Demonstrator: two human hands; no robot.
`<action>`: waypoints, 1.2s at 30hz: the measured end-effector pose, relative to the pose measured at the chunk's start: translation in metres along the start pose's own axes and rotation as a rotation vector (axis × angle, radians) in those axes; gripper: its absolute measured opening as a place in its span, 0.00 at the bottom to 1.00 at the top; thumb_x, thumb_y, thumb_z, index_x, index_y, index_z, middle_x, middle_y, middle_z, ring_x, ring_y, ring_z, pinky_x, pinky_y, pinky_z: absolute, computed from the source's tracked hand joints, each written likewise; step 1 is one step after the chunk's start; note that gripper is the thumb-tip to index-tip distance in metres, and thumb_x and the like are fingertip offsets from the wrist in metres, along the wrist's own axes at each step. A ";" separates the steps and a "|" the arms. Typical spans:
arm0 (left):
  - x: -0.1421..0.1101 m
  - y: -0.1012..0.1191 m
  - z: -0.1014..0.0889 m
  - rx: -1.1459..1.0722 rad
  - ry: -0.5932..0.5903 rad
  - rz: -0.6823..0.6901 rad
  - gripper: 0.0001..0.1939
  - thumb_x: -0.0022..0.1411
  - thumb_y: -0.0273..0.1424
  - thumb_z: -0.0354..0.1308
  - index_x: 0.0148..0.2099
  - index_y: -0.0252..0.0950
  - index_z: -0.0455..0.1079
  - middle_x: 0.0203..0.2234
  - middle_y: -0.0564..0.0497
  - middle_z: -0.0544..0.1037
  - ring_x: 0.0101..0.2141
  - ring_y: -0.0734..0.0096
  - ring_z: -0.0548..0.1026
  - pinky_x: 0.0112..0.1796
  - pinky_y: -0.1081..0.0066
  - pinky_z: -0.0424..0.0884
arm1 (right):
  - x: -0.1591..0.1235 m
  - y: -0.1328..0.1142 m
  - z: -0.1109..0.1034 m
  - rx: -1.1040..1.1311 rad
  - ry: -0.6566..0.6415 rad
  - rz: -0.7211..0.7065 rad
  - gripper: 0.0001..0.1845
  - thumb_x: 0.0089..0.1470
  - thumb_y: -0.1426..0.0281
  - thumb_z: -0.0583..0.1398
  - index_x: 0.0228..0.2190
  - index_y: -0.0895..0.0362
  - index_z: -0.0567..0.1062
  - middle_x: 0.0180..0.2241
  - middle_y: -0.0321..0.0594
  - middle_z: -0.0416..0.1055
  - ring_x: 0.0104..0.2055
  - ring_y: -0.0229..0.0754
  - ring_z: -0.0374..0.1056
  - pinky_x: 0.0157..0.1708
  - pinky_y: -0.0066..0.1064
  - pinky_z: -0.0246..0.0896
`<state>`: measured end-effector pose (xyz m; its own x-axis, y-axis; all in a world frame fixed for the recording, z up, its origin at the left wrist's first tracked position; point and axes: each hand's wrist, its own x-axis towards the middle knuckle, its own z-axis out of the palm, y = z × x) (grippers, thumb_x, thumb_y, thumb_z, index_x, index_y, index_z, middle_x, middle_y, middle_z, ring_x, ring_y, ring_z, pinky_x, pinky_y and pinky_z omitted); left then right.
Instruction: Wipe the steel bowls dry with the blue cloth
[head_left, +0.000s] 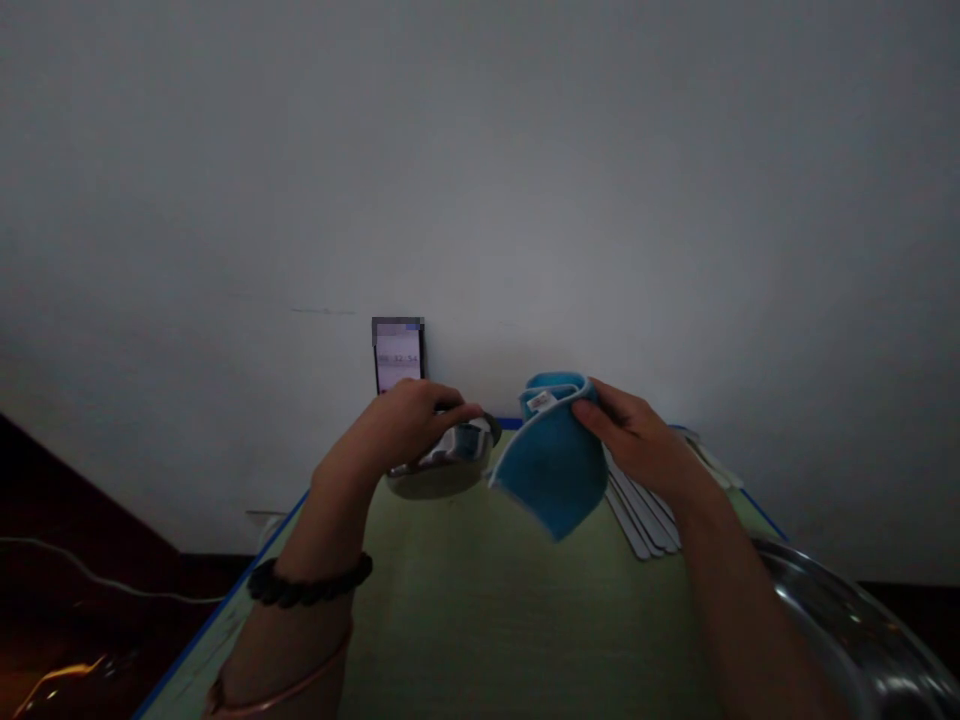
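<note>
A blue cloth (559,465) with pale edging and a small white label hangs folded from my right hand (630,430). The thumb presses it against the fingers near its top right corner, and the lower end droops to a point above the table. Farther left, my left hand (416,425) is closed over the top of a pale, rounded object (439,483) at the back of the table. That object has a grey rim part at its right and bluish-grey patches on top. The hand covers much of it, so its kind is unclear. The cloth and this object are close together.
A phone (398,358) showing a timer leans upright against the wall (480,180). Several flat white strips (645,515) lie behind my right wrist. A shiny metal basin (862,630) stands at the lower right. The pale green table (525,620) has blue edging; a white cable (112,585) runs at left.
</note>
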<state>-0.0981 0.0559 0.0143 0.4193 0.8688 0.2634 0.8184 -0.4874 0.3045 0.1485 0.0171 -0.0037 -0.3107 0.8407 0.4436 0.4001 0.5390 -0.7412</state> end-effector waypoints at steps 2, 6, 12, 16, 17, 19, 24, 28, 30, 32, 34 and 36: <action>-0.002 0.006 -0.003 -0.063 -0.061 0.015 0.22 0.57 0.47 0.47 0.29 0.37 0.73 0.16 0.53 0.72 0.18 0.74 0.67 0.21 0.75 0.57 | 0.001 0.003 0.002 -0.021 0.015 -0.003 0.17 0.57 0.60 0.50 0.44 0.53 0.69 0.39 0.38 0.70 0.39 0.40 0.65 0.41 0.34 0.59; -0.006 0.021 -0.011 -0.181 -0.119 0.066 0.22 0.58 0.46 0.47 0.29 0.35 0.72 0.16 0.54 0.72 0.20 0.76 0.68 0.22 0.76 0.58 | 0.006 0.006 0.011 -0.067 0.005 -0.035 0.17 0.58 0.62 0.50 0.46 0.52 0.68 0.44 0.39 0.69 0.43 0.40 0.64 0.43 0.34 0.57; -0.006 0.026 -0.012 -0.220 -0.007 0.101 0.20 0.60 0.42 0.46 0.24 0.34 0.66 0.13 0.56 0.67 0.18 0.78 0.64 0.21 0.77 0.55 | 0.011 0.001 0.039 -0.061 -0.070 -0.023 0.15 0.59 0.61 0.48 0.42 0.53 0.68 0.41 0.38 0.69 0.41 0.39 0.64 0.42 0.32 0.56; -0.006 0.026 -0.011 -0.262 0.077 0.108 0.20 0.60 0.42 0.47 0.23 0.34 0.64 0.13 0.57 0.65 0.18 0.79 0.62 0.20 0.77 0.54 | 0.012 -0.003 0.051 -0.063 0.022 0.001 0.16 0.59 0.58 0.47 0.32 0.55 0.66 0.28 0.34 0.66 0.32 0.36 0.62 0.34 0.28 0.55; -0.006 0.026 -0.010 -0.282 0.086 0.105 0.20 0.60 0.42 0.47 0.22 0.34 0.63 0.13 0.57 0.64 0.18 0.79 0.62 0.20 0.77 0.54 | 0.012 -0.004 0.051 -0.061 0.061 -0.005 0.16 0.58 0.57 0.48 0.30 0.55 0.65 0.26 0.33 0.65 0.30 0.36 0.61 0.32 0.27 0.54; -0.006 0.026 -0.007 -0.358 0.082 0.096 0.20 0.60 0.42 0.48 0.22 0.34 0.63 0.13 0.57 0.63 0.17 0.79 0.62 0.19 0.77 0.54 | 0.012 -0.005 0.049 -0.049 0.119 -0.013 0.17 0.58 0.57 0.48 0.27 0.55 0.64 0.24 0.31 0.62 0.29 0.35 0.59 0.30 0.27 0.52; 0.000 0.016 0.008 -0.809 0.225 -0.055 0.19 0.57 0.43 0.51 0.22 0.34 0.63 0.14 0.58 0.62 0.17 0.81 0.59 0.18 0.78 0.54 | 0.013 0.002 0.044 0.058 0.279 0.048 0.19 0.57 0.55 0.49 0.23 0.55 0.63 0.21 0.30 0.55 0.25 0.33 0.54 0.26 0.26 0.49; 0.002 0.005 0.012 -1.136 0.360 -0.168 0.17 0.56 0.43 0.52 0.25 0.35 0.65 0.17 0.56 0.67 0.18 0.80 0.62 0.19 0.78 0.57 | 0.016 0.012 0.043 0.188 0.435 0.130 0.21 0.56 0.53 0.48 0.24 0.55 0.64 0.20 0.30 0.53 0.24 0.34 0.52 0.25 0.27 0.49; -0.002 0.006 0.008 -1.139 0.198 -0.146 0.14 0.55 0.41 0.54 0.26 0.35 0.67 0.18 0.56 0.68 0.19 0.80 0.64 0.20 0.78 0.58 | 0.015 0.011 0.039 0.207 0.402 0.149 0.21 0.55 0.52 0.48 0.25 0.55 0.65 0.21 0.31 0.55 0.24 0.34 0.53 0.25 0.27 0.50; -0.006 0.011 0.003 -1.043 -0.045 -0.093 0.14 0.55 0.40 0.55 0.26 0.35 0.69 0.17 0.56 0.68 0.20 0.79 0.65 0.21 0.78 0.59 | 0.014 0.007 0.033 0.159 0.289 0.147 0.21 0.54 0.52 0.49 0.24 0.56 0.66 0.20 0.31 0.56 0.24 0.34 0.54 0.25 0.27 0.50; -0.008 0.018 0.000 -0.882 -0.233 -0.027 0.15 0.56 0.41 0.54 0.26 0.34 0.70 0.17 0.56 0.69 0.19 0.79 0.65 0.20 0.78 0.59 | 0.012 0.002 0.028 0.055 0.140 0.114 0.20 0.54 0.53 0.51 0.23 0.56 0.67 0.21 0.31 0.58 0.25 0.34 0.56 0.26 0.27 0.50; -0.007 0.025 0.002 -0.769 -0.264 -0.008 0.19 0.57 0.44 0.51 0.24 0.34 0.68 0.15 0.56 0.67 0.18 0.79 0.63 0.19 0.77 0.57 | 0.011 -0.001 0.027 -0.024 0.061 0.080 0.20 0.54 0.54 0.51 0.22 0.56 0.67 0.21 0.31 0.61 0.26 0.34 0.57 0.28 0.27 0.51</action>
<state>-0.0799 0.0381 0.0185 0.5723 0.8175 0.0635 0.3627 -0.3219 0.8745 0.1215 0.0243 -0.0123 -0.2238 0.8822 0.4143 0.4419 0.4708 -0.7636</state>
